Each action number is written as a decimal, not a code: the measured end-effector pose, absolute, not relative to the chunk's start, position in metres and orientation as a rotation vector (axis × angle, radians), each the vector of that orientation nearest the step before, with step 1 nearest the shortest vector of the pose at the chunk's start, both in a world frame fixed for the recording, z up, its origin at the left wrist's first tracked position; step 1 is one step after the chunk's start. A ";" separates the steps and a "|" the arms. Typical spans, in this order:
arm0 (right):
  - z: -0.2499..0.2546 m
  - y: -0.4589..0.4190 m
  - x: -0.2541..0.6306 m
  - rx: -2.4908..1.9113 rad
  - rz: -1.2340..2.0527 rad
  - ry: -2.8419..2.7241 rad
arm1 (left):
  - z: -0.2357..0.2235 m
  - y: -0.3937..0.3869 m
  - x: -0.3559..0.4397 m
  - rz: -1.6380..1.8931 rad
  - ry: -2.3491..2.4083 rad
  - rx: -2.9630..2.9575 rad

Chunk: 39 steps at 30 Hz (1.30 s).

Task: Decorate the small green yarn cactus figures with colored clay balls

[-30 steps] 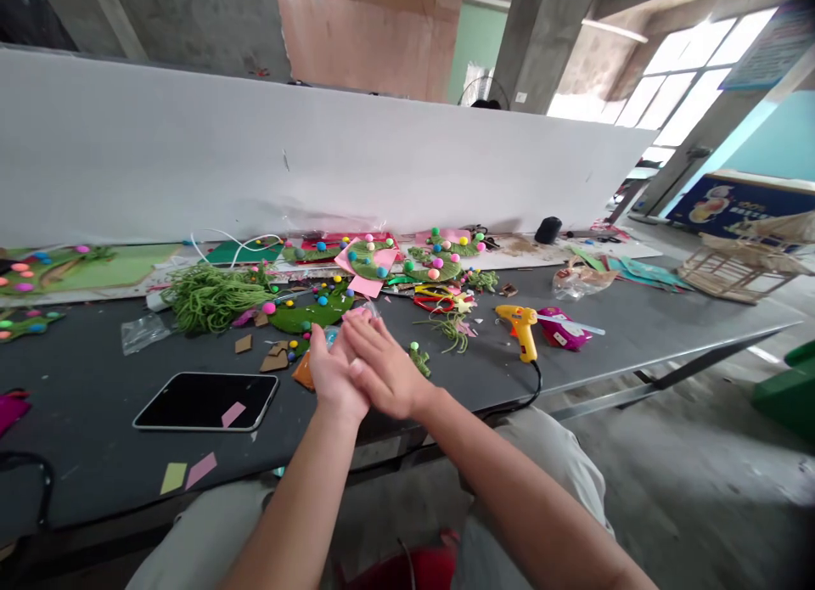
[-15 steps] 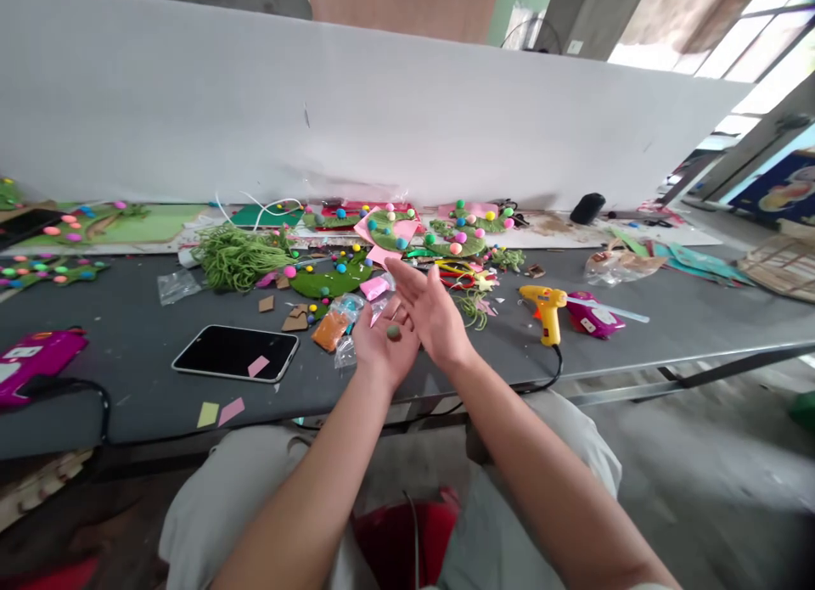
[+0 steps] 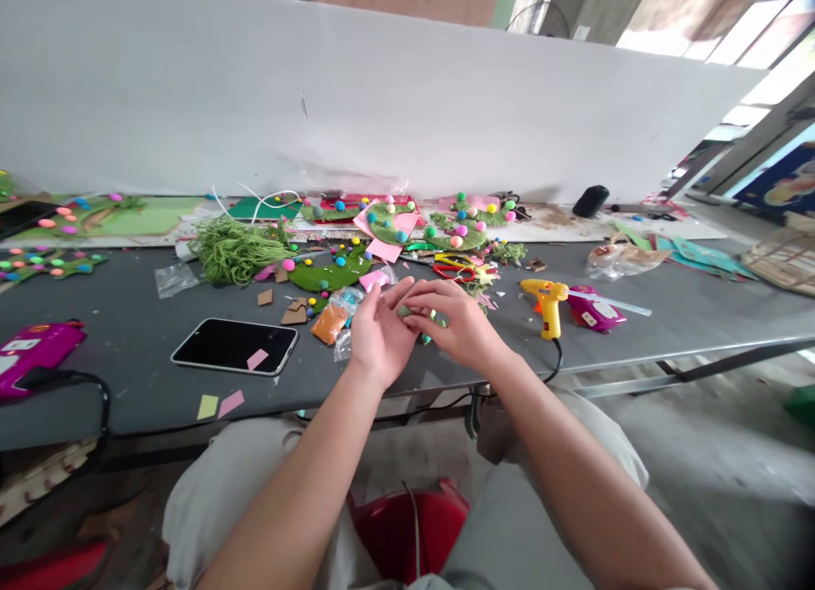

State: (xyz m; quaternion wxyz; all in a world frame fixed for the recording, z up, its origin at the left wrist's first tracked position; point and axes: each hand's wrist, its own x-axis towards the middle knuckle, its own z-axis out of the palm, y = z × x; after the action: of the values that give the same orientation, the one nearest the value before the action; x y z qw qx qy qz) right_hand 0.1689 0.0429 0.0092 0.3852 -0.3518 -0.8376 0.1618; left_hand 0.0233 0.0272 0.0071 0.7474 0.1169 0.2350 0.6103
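My left hand [image 3: 385, 334] is palm up over the front of the table, its fingers stretched out. Over that palm, my right hand [image 3: 457, 318] has its thumb and fingertips closed on a small grey-green ball [image 3: 403, 311], partly hidden by the fingers. Whether the ball still touches the left palm, I cannot tell. Just left of the hands lie an orange packet [image 3: 330, 324] and a pink packet [image 3: 375, 279]. Small green pieces [image 3: 428, 337] show beneath the right hand.
A black-screened phone [image 3: 235, 346] lies at left, with paper scraps nearby. Green yarn [image 3: 237, 250] and felt pieces with coloured pompoms [image 3: 331, 272] spread along the back. At right are a yellow glue gun [image 3: 546, 306] and its cord, a purple device [image 3: 595, 308] and red-handled scissors [image 3: 455, 269].
The right hand has turned from a flat palm above the left one into a pinch on the ball. The ball, seen lying on the left palm before, is now between the right fingertips.
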 end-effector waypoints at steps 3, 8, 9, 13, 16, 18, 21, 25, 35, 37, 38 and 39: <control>0.012 0.041 0.177 -0.925 0.447 -2.088 | 0.009 0.025 0.026 1.283 0.615 0.339; 0.011 0.037 0.188 -0.873 0.389 -2.224 | 0.012 0.019 0.020 1.204 0.756 0.463; 0.011 0.037 0.189 -0.864 0.388 -2.234 | 0.012 0.019 0.018 1.200 0.776 0.481; 0.011 0.035 0.193 -0.863 0.445 -2.141 | 0.011 0.018 0.013 1.179 0.831 0.646; 0.013 0.033 0.196 -0.884 0.469 -2.074 | 0.008 0.017 0.012 1.188 0.862 0.851; 0.014 0.030 0.197 -0.899 0.479 -2.062 | 0.007 0.016 0.011 1.207 0.894 0.950; 0.012 0.028 0.199 -0.879 0.465 -2.099 | 0.005 0.016 0.010 1.230 0.915 1.018; 0.010 0.029 0.199 -0.847 0.380 -2.122 | 0.004 0.017 0.008 1.240 0.962 1.043; 0.019 0.028 0.192 -0.988 0.729 -1.967 | 0.004 0.019 0.001 1.287 1.028 0.971; 0.018 0.030 0.192 -0.984 0.923 -1.837 | 0.005 0.019 0.001 1.297 1.016 0.983; 0.018 0.031 0.193 -0.979 0.991 -1.795 | 0.006 0.018 0.001 1.300 1.010 0.992; 0.018 0.032 0.194 -0.976 1.034 -1.779 | 0.006 0.018 0.001 1.303 1.004 1.001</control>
State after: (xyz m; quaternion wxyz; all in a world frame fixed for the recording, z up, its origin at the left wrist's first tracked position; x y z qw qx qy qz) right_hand 0.1937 0.0321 0.0182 0.4186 -0.3893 -0.7093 0.4124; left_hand 0.0014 0.0183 0.0062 0.5711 0.4269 0.4278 0.5555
